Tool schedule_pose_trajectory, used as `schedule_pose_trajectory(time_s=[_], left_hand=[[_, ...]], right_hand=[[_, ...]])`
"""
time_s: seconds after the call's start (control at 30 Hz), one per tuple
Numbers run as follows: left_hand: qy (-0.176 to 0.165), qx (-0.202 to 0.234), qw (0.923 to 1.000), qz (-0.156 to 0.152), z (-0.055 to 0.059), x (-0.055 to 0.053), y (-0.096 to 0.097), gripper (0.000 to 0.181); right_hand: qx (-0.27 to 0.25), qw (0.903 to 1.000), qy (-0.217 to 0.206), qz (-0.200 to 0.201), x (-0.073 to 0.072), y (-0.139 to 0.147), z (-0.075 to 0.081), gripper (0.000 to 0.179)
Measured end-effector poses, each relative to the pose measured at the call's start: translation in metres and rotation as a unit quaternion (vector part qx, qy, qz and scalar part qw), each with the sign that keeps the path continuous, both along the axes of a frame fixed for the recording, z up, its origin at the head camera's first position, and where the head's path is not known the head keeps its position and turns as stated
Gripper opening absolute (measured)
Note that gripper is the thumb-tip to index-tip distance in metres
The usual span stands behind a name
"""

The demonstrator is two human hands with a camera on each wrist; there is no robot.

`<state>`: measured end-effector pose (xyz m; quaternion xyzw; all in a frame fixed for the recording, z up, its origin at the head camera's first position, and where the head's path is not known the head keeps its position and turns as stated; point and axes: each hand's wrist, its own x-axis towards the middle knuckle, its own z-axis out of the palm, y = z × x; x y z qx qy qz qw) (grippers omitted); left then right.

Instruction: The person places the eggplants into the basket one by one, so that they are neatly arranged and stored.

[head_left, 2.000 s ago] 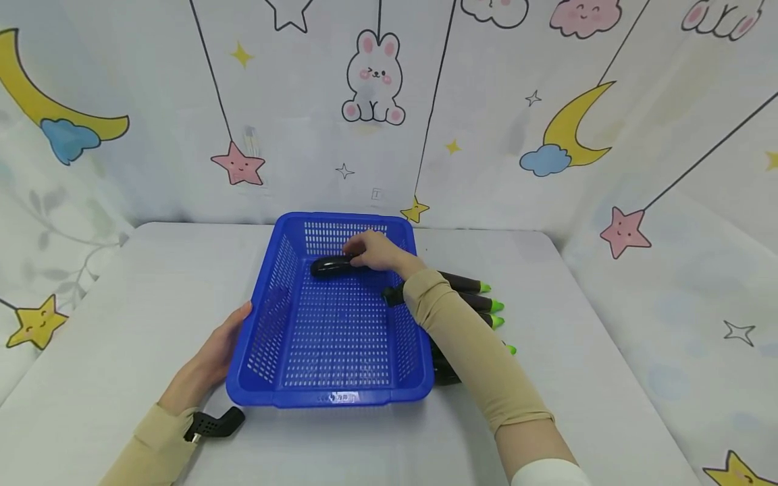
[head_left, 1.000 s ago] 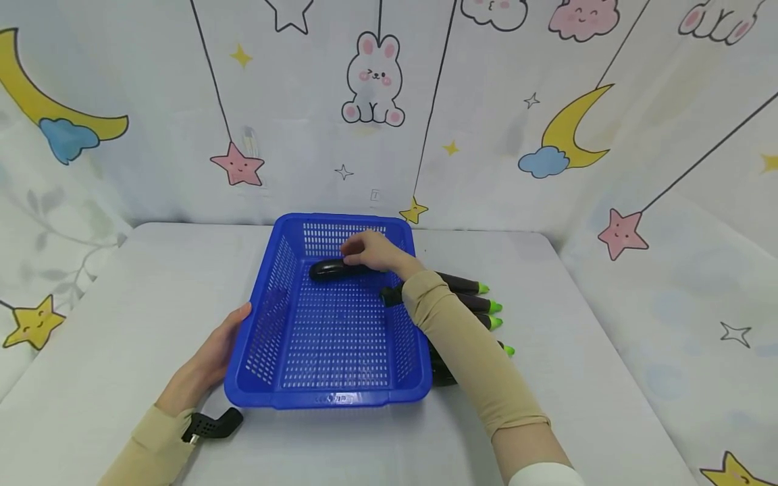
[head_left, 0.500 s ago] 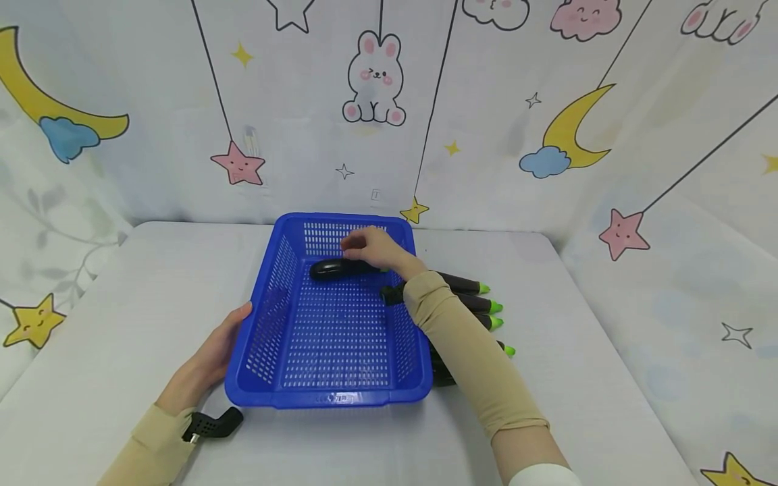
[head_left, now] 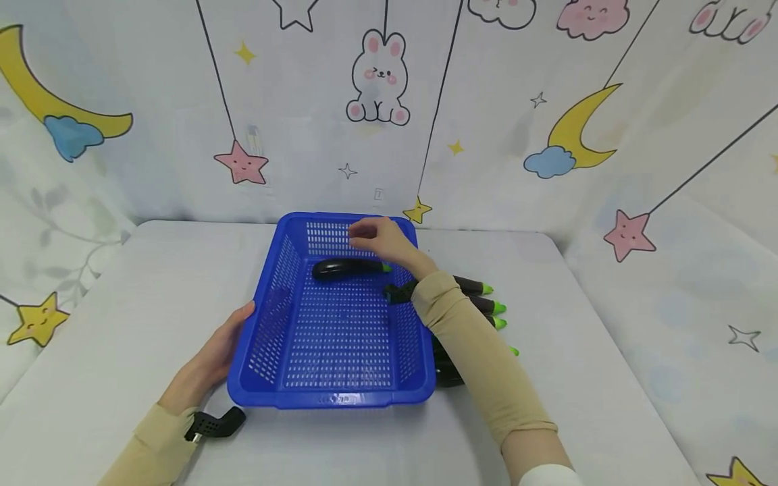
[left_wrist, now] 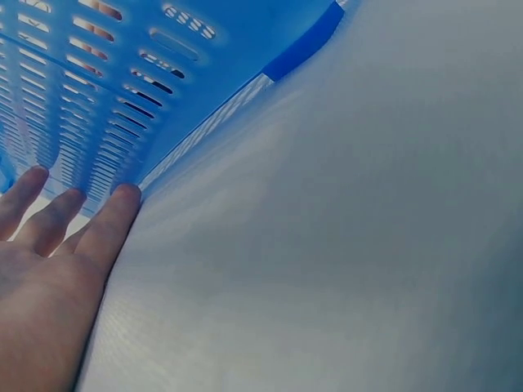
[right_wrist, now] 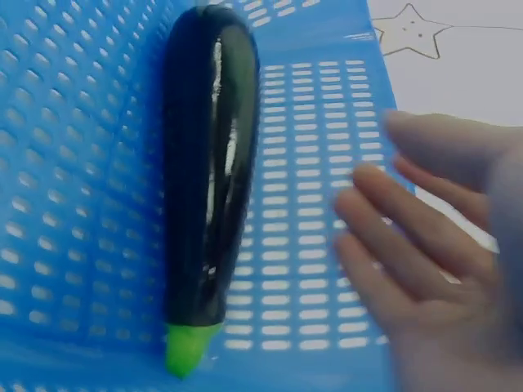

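A glossy black eggplant (head_left: 351, 268) with a green stem end lies crosswise in the far part of the blue plastic basket (head_left: 331, 398). My right hand (head_left: 384, 239) hovers above it near the basket's far wall, holding nothing. In the right wrist view, the same eggplant (right_wrist: 208, 171) lies apart from my right hand (right_wrist: 433, 253), whose fingers are loosely extended. My left hand (head_left: 221, 345) rests against the basket's left side, a fingertip at the rim. The left wrist view shows the straight fingers of my left hand (left_wrist: 69, 237) touching the slotted outer wall.
Several more eggplants (head_left: 486, 305) lie on the white table (head_left: 577, 391) just right of the basket, partly hidden by my right sleeve (head_left: 480, 364). A cartoon-printed curtain (head_left: 316, 88) hangs behind the table.
My right hand has let go of the eggplant and lifted up and back from it, so the green stem end now shows. My left hand and the basket stay in place.
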<state>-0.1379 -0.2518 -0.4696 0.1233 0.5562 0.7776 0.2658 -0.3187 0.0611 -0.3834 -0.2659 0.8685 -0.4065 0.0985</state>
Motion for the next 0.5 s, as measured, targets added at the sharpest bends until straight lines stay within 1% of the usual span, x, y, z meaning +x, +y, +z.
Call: schedule_pose_trajectory(time_s=[0.13, 0.2, 0.4, 0.5], left_hand=[[-0.003, -0.005, 1.0000, 0.003, -0.001, 0.000, 0.001, 0.048], [-0.003, -0.008, 1.0000, 0.003, -0.001, 0.001, 0.002, 0.051], [0.002, -0.011, 0.9999, 0.002, -0.001, 0.000, 0.002, 0.056], [0.003, -0.014, 0.9999, 0.002, -0.001, 0.000, 0.002, 0.060]], right_hand=[[-0.023, 0.9997, -0.007, -0.005, 0.001, 0.010, 0.006, 0.038], [-0.030, 0.9995, -0.010, 0.000, 0.003, 0.014, 0.010, 0.038], [-0.018, 0.9997, -0.011, 0.012, 0.010, 0.022, 0.022, 0.039], [-0.008, 0.9995, -0.018, 0.024, 0.014, 0.024, 0.029, 0.039]])
